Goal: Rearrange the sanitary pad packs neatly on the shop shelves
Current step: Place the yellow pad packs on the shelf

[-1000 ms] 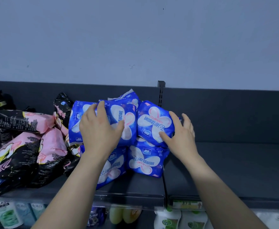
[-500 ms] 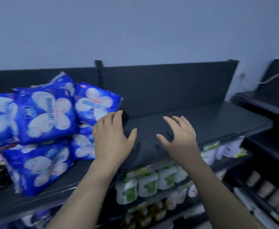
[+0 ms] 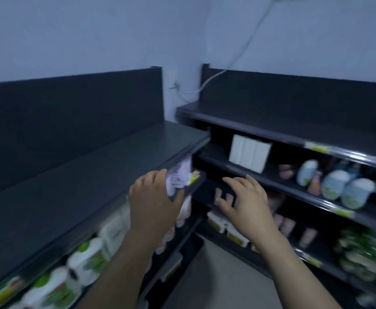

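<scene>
Both hands are raised in front of a corner where two dark shelf units meet, and neither holds anything. The left hand (image 3: 153, 204) shows its back, with the fingers loosely bent. Its fingertips lie just in front of a blurred purple-and-white pack (image 3: 179, 179) at one o'clock from it, on the end of the level under the top. Whether they touch that pack cannot be told. The right hand (image 3: 247, 206) is at three o'clock from the left one and apart from it. Its fingers are spread and relaxed, and it hovers in front of the lower levels of the right shelf unit (image 3: 282, 126). Where the pad packs lie cannot be told from this view. The left shelf top (image 3: 71, 175) runs from seven o'clock of the picture up toward its middle, with a dark back panel (image 3: 71, 112) standing along it at ten o'clock. Under its front edge, at seven o'clock, stand white bottles (image 3: 86, 257) with green labels, all blurred. The right shelf unit stretches from the middle toward three o'clock. On its second level a white packet (image 3: 249, 155) stands upright at twelve o'clock from the right hand. Pale blue-and-white tubs (image 3: 334, 186) sit at two o'clock from that hand. A light cable (image 3: 238, 59) comes down the wall at one o'clock to a socket (image 3: 173, 83) in the corner at twelve o'clock. Pale floor (image 3: 216, 275) shows at six o'clock between the units.
</scene>
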A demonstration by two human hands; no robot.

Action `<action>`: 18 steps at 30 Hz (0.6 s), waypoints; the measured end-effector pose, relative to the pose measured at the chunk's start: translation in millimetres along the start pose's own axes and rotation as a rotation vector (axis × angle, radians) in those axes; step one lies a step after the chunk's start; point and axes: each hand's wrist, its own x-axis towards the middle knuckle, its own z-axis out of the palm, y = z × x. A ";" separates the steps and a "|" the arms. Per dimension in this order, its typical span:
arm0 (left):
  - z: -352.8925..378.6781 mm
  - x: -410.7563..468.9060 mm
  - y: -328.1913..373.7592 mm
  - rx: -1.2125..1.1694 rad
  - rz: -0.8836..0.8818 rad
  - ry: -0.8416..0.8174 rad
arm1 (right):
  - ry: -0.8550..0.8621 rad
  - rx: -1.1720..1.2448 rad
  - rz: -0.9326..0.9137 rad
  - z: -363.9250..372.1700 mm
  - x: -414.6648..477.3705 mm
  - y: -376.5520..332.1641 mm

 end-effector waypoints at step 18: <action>200.3 67.4 316.6 -0.467 0.378 -0.180 | 0.171 -0.206 0.475 -113.1 1.2 312.1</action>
